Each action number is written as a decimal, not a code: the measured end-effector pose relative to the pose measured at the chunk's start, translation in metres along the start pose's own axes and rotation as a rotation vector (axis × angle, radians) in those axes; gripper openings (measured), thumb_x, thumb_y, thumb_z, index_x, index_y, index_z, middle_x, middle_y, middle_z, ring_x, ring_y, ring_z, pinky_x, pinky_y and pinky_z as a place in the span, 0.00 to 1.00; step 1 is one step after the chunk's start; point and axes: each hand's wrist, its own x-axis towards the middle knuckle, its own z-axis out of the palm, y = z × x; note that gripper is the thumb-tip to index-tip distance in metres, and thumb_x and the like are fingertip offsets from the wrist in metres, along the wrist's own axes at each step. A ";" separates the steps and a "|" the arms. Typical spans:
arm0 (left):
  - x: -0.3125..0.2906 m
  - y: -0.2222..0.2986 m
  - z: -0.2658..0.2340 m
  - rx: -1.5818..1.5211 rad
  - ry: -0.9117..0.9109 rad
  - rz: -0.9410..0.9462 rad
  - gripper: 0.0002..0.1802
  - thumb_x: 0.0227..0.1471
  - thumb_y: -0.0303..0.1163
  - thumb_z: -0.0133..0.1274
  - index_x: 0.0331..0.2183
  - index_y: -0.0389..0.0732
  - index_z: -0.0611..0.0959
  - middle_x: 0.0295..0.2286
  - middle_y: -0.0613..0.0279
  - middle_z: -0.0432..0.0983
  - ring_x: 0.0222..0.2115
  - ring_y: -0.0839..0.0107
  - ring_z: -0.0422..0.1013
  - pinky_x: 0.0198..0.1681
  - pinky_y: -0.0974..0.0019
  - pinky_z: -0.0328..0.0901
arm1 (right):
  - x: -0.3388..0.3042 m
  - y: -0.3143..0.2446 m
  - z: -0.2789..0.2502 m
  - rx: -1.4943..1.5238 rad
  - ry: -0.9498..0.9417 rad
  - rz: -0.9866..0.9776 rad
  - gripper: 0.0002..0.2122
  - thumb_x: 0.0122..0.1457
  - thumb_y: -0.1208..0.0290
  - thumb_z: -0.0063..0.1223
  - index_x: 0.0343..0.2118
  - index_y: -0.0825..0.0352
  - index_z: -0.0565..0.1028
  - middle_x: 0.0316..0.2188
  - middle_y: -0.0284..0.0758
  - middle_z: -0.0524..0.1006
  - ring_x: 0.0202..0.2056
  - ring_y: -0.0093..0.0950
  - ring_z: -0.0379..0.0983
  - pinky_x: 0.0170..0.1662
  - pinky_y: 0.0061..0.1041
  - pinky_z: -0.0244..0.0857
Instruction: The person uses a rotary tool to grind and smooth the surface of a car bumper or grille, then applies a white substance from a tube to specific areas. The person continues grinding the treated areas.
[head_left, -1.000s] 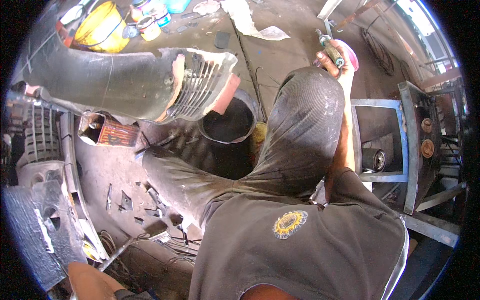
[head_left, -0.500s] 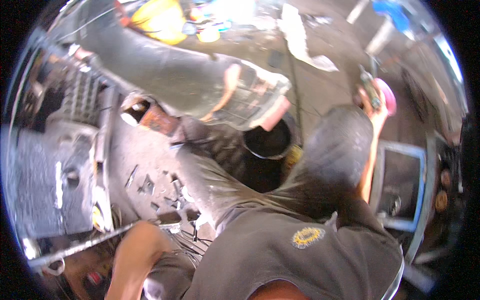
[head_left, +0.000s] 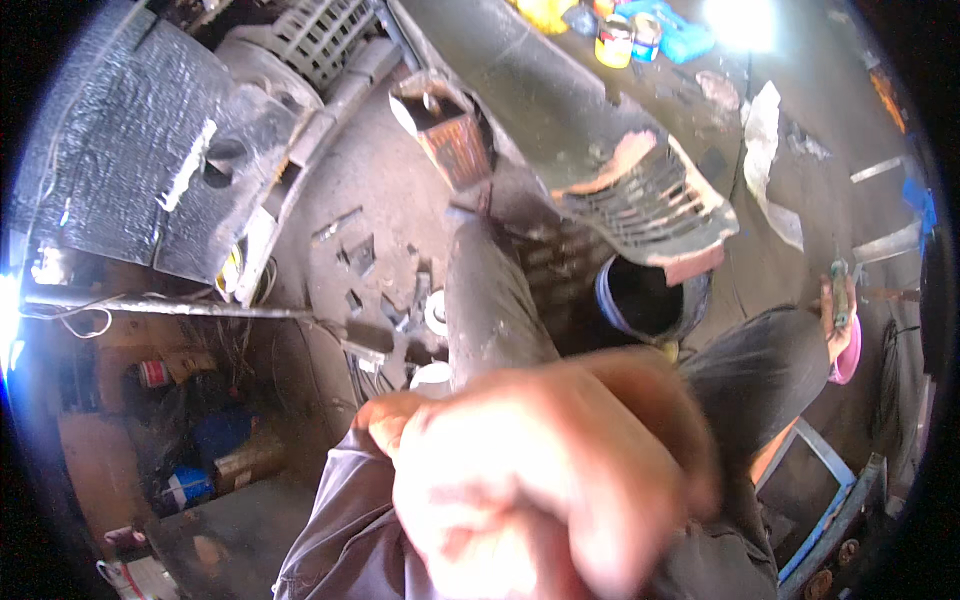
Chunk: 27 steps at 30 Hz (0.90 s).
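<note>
My left hand (head_left: 540, 470) is large and blurred, right in front of my chest; its fingers are smeared, so whether it holds anything is unclear. Far to the right, beyond my right knee, my right hand (head_left: 834, 325) is closed on a slim greenish-grey tool (head_left: 840, 285), whose exact kind I cannot make out. A pink round dish-like thing (head_left: 848, 355) is right beside that hand. In front of me lies a long dark car bumper (head_left: 530, 95) with a slotted end and pinkish patches, apart from both hands. Under that end is a dark bucket (head_left: 650, 305).
An open rusty tin (head_left: 455, 140) stands left of the bumper. Dark scraps (head_left: 360, 255) litter the floor near my left leg. Small cans (head_left: 615, 40) sit at the back. A white strip (head_left: 762, 150) lies beyond the bumper, and a blue frame (head_left: 825, 485) stands at the lower right.
My left hand has come up from the lower left to in front of my chest. The view has turned left, shifting the bumper and bucket rightward. My right hand still holds the tool.
</note>
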 end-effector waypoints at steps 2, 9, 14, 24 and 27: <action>0.009 -0.003 0.012 -0.217 -0.218 -0.186 0.14 0.60 0.37 0.60 0.38 0.36 0.79 0.29 0.50 0.76 0.24 0.58 0.74 0.26 0.52 0.70 | -0.006 -0.006 0.013 0.473 0.070 0.607 0.22 0.64 0.79 0.55 0.61 0.72 0.70 0.58 0.42 0.75 0.33 0.17 0.75 0.34 0.18 0.69; 0.015 -0.006 0.022 -0.748 -0.228 -0.472 0.21 0.57 0.33 0.63 0.47 0.29 0.79 0.39 0.48 0.79 0.32 0.61 0.76 0.34 0.58 0.72 | -0.002 -0.025 0.026 0.330 0.071 0.657 0.23 0.63 0.78 0.56 0.62 0.72 0.68 0.57 0.43 0.74 0.41 0.22 0.77 0.40 0.21 0.72; -0.052 -0.099 0.036 -0.694 -0.222 -0.318 0.24 0.58 0.34 0.62 0.49 0.25 0.78 0.40 0.48 0.80 0.36 0.61 0.78 0.38 0.60 0.73 | -0.003 -0.052 0.026 0.287 0.096 0.688 0.23 0.62 0.77 0.58 0.61 0.71 0.69 0.52 0.42 0.76 0.38 0.23 0.77 0.39 0.22 0.72; 0.000 -0.047 -0.065 0.395 -0.747 -0.166 0.10 0.54 0.29 0.61 0.36 0.39 0.77 0.32 0.54 0.72 0.34 0.51 0.73 0.32 0.50 0.64 | 0.053 -0.103 -0.016 0.163 0.199 0.604 0.23 0.61 0.74 0.61 0.59 0.71 0.70 0.43 0.41 0.79 0.34 0.25 0.76 0.38 0.24 0.71; 0.020 -0.054 -0.127 0.742 -0.569 -0.229 0.11 0.53 0.29 0.63 0.38 0.39 0.80 0.31 0.57 0.77 0.32 0.57 0.76 0.35 0.57 0.69 | 0.091 -0.140 0.017 0.209 0.218 0.586 0.23 0.60 0.74 0.62 0.58 0.71 0.70 0.40 0.40 0.80 0.33 0.26 0.76 0.37 0.25 0.71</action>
